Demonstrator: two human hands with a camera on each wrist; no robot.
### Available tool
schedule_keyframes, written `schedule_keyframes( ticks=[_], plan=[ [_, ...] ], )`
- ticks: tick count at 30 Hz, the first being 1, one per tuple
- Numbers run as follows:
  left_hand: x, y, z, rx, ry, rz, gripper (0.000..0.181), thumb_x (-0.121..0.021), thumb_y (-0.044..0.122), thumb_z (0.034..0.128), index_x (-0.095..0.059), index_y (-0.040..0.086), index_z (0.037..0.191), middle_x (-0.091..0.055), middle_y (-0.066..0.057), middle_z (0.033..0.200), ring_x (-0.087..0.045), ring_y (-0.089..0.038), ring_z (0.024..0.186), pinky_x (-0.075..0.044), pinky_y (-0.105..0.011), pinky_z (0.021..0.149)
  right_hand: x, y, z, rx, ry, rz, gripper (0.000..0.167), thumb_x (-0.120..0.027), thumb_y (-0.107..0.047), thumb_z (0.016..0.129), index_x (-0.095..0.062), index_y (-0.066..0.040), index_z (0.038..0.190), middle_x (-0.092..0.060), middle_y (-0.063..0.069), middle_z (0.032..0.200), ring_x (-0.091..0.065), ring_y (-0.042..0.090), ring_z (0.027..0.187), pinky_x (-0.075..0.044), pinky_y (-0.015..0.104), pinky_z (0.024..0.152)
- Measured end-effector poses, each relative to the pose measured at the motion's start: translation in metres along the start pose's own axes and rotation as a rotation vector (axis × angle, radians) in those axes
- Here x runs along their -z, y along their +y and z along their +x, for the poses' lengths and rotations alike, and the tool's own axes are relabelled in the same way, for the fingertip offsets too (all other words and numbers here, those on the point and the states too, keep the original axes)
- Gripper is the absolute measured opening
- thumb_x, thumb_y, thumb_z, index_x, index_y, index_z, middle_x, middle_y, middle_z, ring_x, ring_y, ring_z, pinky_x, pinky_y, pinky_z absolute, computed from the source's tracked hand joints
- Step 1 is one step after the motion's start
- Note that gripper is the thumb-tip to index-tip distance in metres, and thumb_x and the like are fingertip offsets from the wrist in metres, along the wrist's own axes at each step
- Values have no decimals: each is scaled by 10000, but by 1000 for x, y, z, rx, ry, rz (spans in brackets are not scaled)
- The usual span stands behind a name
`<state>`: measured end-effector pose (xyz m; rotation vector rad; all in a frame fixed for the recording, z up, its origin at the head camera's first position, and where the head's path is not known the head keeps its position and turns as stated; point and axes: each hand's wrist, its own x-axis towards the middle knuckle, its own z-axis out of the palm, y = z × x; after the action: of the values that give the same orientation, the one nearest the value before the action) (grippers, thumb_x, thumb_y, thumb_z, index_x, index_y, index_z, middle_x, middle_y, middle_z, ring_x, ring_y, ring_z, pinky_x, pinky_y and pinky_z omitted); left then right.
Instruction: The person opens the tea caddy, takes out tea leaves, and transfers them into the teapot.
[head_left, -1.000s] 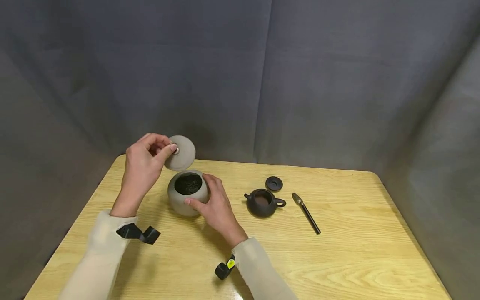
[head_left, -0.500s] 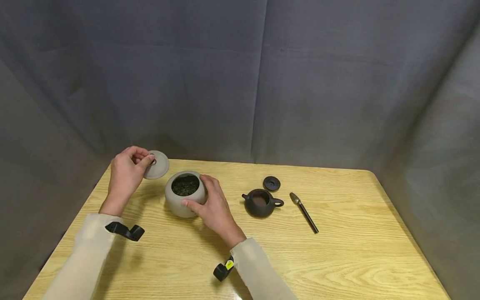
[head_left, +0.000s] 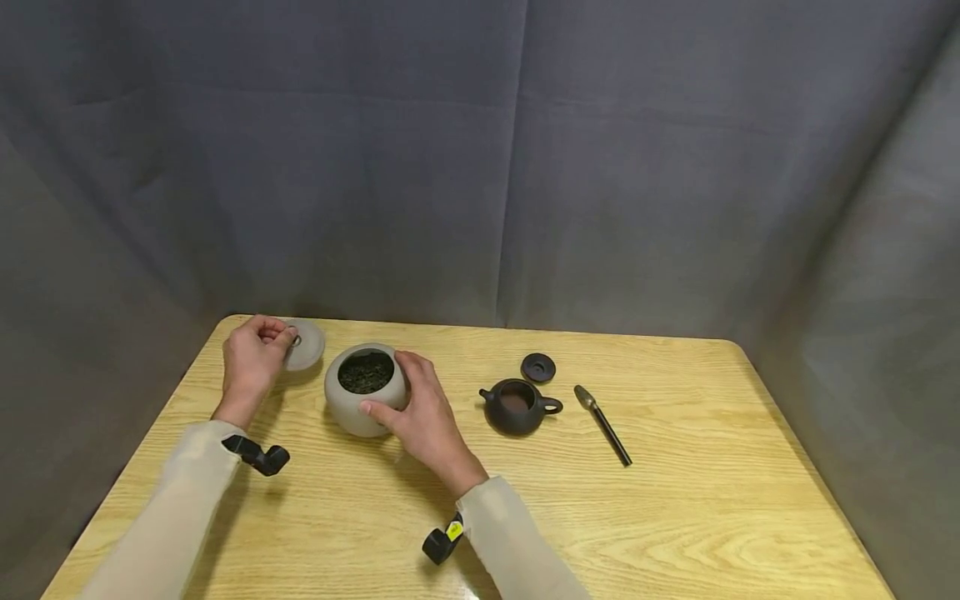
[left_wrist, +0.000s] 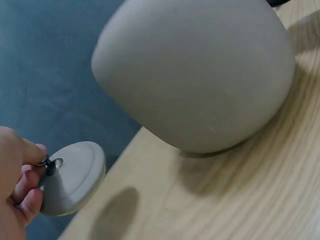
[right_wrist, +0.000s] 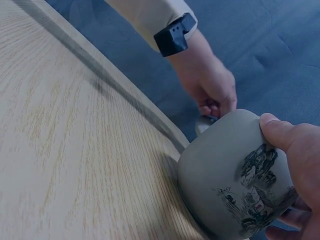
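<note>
The left hand [head_left: 251, 358] pinches the ring knob of a round grey lid [head_left: 306, 346] near the table's back left corner. In the left wrist view the lid [left_wrist: 75, 175] is tilted, with its shadow on the wood beside it. Around the right side of a grey jar [head_left: 352, 408] curls the right hand [head_left: 431, 417], thumb on the near side. The jar's mouth is uncovered, showing dark leaf-like contents [head_left: 365, 372]. A painted dark landscape marks the jar [right_wrist: 225, 170] in the right wrist view.
Right of the jar stands a small dark teapot [head_left: 513, 423] without its lid on. A dark round lid [head_left: 538, 367] lies behind it. Further right lies a black-handled scoop [head_left: 611, 435]. Grey cloth [head_left: 420, 208] hangs behind the wooden table [head_left: 712, 467].
The left hand has carried the grey lid left and down, away from above the jar. The right hand keeps its hold on the jar. The head view has shifted slightly.
</note>
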<state>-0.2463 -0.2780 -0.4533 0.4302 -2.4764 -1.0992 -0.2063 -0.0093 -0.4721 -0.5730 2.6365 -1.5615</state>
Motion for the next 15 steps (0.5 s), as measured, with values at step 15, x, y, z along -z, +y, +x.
schedule_keyframes(
  ticks=[15],
  plan=[
    [-20,-28,0,111,-13,-32,229,-710,194,1036,-752,-21,1102,-742,-210,1039,-577,-133,815,-407,-182,665,-3,-1,-3,-16,0,2,852,-849,-440,919,-434,-210,1627,-413,0,1676,-490,225,1519,-448,474,1230]
  ],
)
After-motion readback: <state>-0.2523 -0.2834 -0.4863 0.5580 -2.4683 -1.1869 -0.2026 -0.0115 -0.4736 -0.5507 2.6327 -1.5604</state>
